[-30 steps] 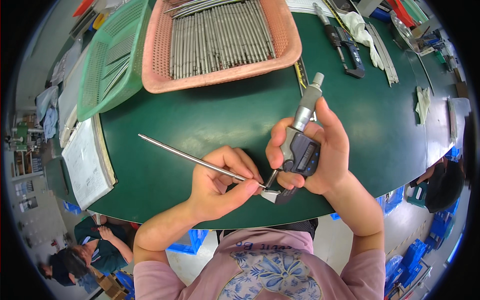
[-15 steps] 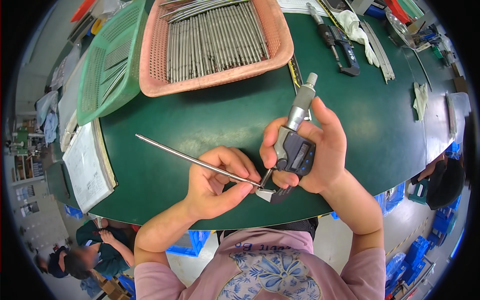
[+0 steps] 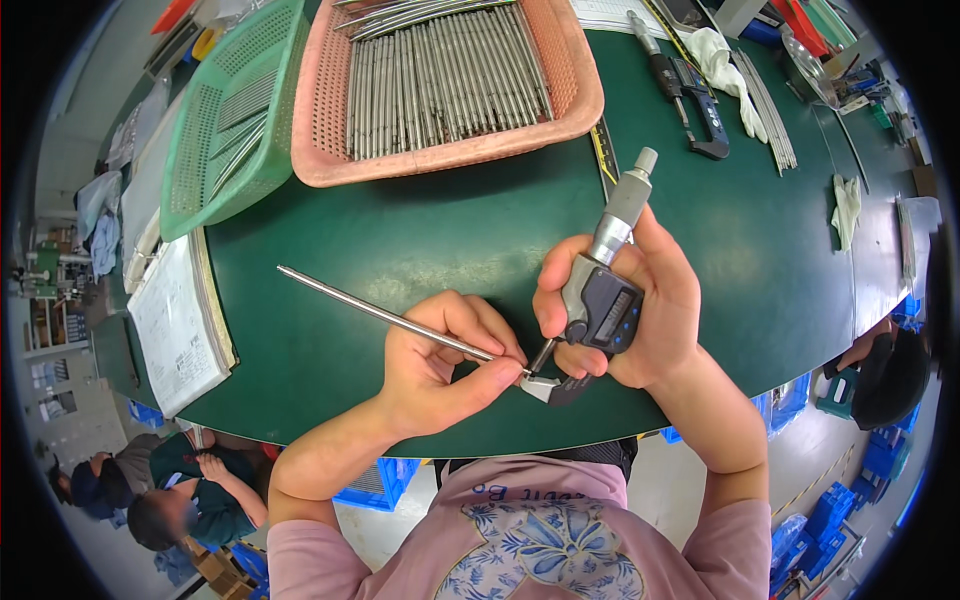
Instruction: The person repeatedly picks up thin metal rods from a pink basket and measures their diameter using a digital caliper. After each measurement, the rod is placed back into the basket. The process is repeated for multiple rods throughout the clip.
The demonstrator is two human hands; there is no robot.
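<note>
Between thumb and fingers my left hand (image 3: 450,360) pinches a thin metal rod (image 3: 350,301), which slants up to the left over the green table. The rod's near end sits at the jaws of a digital micrometer (image 3: 603,310); whether both jaws touch it is too small to tell. My right hand (image 3: 655,300) is closed round the micrometer's dark body, with its thimble pointing up and its curved frame low beside my left fingertips. Beyond my hands, a pink basket (image 3: 450,158) holds many similar rods laid side by side.
Left of the pink basket stands a green basket (image 3: 188,190) with more rods. An open binder (image 3: 180,320) lies at the left edge. A second micrometer (image 3: 690,100), white gloves (image 3: 725,75) and several rods (image 3: 765,110) lie far right. Co-workers (image 3: 205,490) are at lower left.
Both hands, with the rod and micrometer, appear slightly farther right. The rod's end stays at the micrometer's jaws, and both grips are unchanged. The baskets have shifted right in view too.
</note>
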